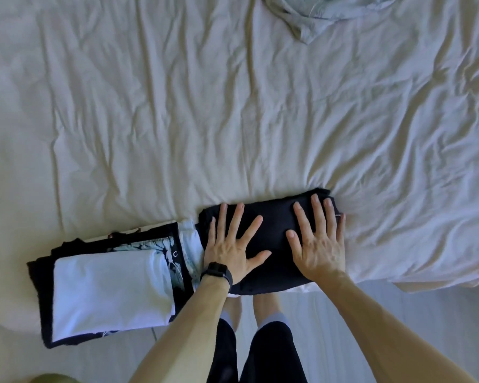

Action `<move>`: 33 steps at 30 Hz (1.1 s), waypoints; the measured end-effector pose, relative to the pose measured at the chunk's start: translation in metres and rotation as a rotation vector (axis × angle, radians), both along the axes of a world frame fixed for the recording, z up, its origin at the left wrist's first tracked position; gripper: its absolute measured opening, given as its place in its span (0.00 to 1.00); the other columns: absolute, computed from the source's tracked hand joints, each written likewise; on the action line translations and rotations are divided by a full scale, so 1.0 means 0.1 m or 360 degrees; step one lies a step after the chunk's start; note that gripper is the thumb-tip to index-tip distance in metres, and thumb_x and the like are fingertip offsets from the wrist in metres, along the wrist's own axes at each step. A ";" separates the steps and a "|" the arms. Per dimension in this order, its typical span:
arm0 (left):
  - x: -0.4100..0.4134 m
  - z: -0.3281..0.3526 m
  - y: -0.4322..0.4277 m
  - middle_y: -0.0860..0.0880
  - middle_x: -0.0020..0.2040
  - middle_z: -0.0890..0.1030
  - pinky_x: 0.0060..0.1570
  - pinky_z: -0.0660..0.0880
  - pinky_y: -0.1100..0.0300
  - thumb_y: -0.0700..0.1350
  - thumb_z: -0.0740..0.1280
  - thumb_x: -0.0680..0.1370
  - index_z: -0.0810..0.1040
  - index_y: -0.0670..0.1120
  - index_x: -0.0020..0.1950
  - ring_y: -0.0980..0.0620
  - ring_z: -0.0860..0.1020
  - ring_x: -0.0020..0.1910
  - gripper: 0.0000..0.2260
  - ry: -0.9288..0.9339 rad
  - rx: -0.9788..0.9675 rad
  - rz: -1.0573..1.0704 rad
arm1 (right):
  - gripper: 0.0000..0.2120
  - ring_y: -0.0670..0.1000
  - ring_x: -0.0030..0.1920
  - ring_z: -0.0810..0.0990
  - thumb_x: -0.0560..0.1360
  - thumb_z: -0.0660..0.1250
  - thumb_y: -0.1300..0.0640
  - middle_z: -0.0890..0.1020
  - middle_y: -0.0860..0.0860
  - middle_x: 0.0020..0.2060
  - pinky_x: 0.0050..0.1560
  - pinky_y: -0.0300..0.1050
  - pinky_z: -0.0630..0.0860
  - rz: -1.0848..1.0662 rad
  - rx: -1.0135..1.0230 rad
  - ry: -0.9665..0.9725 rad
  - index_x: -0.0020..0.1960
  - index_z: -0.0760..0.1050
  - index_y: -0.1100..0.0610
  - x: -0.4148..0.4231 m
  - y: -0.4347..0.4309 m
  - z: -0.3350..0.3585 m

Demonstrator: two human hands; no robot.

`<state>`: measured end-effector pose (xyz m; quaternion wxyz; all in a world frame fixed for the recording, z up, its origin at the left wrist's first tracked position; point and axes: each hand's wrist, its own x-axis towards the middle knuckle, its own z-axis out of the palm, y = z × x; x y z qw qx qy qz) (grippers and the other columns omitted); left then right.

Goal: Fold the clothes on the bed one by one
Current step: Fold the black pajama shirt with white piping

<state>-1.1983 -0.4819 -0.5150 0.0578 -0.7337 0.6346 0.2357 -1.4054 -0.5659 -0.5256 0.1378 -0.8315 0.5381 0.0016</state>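
Pressing flat on a folded black garment [275, 230] at the near edge of the bed [177, 106], the left hand [231, 246] and right hand [320, 246] lie side by side with fingers spread and straight, each grip wide and curled round nothing. Just left of that garment, close beside it, sits a stack [108, 288] of folded clothes with a white piece on top and dark and patterned edges showing beneath. A crumpled grey garment [315, 17] lies well apart at the far side of the bed, and a black watch [217, 272] is on the left wrist.
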 end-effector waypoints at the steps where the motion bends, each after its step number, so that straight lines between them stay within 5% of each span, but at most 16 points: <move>1: 0.00 0.03 -0.02 0.47 0.83 0.49 0.77 0.42 0.41 0.73 0.54 0.75 0.43 0.63 0.81 0.37 0.46 0.81 0.39 0.0016 0.0060 0.0003 | 0.30 0.60 0.81 0.53 0.82 0.53 0.39 0.57 0.55 0.81 0.76 0.70 0.56 -0.0010 0.0041 0.0043 0.81 0.55 0.45 0.01 0.00 0.04; 6: 0.03 0.79 -0.18 0.48 0.83 0.42 0.76 0.36 0.42 0.63 0.59 0.80 0.43 0.61 0.81 0.41 0.42 0.81 0.35 0.0166 0.0333 0.0052 | 0.29 0.59 0.79 0.58 0.79 0.62 0.44 0.64 0.55 0.79 0.70 0.74 0.62 0.0025 0.0161 0.0242 0.79 0.65 0.48 0.09 -0.09 0.68; 9: 0.27 1.46 -0.27 0.46 0.79 0.61 0.78 0.46 0.44 0.52 0.58 0.82 0.55 0.53 0.81 0.43 0.56 0.79 0.28 0.0261 0.0303 0.0137 | 0.27 0.62 0.74 0.69 0.72 0.74 0.51 0.74 0.57 0.72 0.65 0.77 0.68 0.0085 0.0187 0.0300 0.71 0.77 0.53 0.25 -0.14 1.25; 12: 0.81 2.18 -0.21 0.47 0.64 0.77 0.72 0.61 0.48 0.51 0.57 0.83 0.66 0.51 0.75 0.44 0.72 0.66 0.20 0.0278 0.0149 0.0323 | 0.24 0.63 0.66 0.78 0.76 0.59 0.46 0.81 0.58 0.65 0.62 0.68 0.76 0.0293 0.0103 0.0131 0.63 0.82 0.57 0.69 -0.17 1.91; 15: 1.61 2.87 0.15 0.48 0.53 0.81 0.63 0.68 0.50 0.48 0.58 0.81 0.71 0.51 0.68 0.43 0.77 0.57 0.15 0.0179 -0.0121 0.0543 | 0.21 0.58 0.72 0.73 0.80 0.60 0.47 0.79 0.54 0.69 0.68 0.60 0.73 0.0514 0.0096 -0.0173 0.67 0.80 0.53 1.55 -0.06 2.67; 22: 3.70 4.02 1.90 0.49 0.63 0.80 0.53 0.71 0.54 0.50 0.59 0.83 0.71 0.52 0.72 0.45 0.77 0.60 0.18 -0.0190 -0.0469 0.0952 | 0.19 0.57 0.74 0.72 0.79 0.62 0.49 0.80 0.52 0.67 0.69 0.59 0.73 0.0872 -0.0051 -0.0821 0.65 0.81 0.52 3.90 0.96 3.93; 26: 4.78 4.51 3.05 0.52 0.68 0.76 0.63 0.70 0.53 0.53 0.59 0.82 0.71 0.56 0.74 0.48 0.74 0.66 0.19 -0.0329 -0.0541 0.1078 | 0.17 0.57 0.72 0.74 0.78 0.64 0.50 0.82 0.51 0.65 0.66 0.60 0.76 0.0961 -0.0176 -0.0946 0.64 0.81 0.51 4.98 1.86 4.24; 33: 6.10 5.38 4.12 0.52 0.68 0.77 0.60 0.73 0.51 0.53 0.60 0.81 0.72 0.56 0.72 0.46 0.76 0.64 0.19 -0.0546 -0.0621 0.1058 | 0.13 0.60 0.67 0.78 0.77 0.69 0.56 0.85 0.51 0.59 0.62 0.61 0.79 0.1029 -0.0319 -0.0974 0.60 0.83 0.53 6.29 2.82 4.75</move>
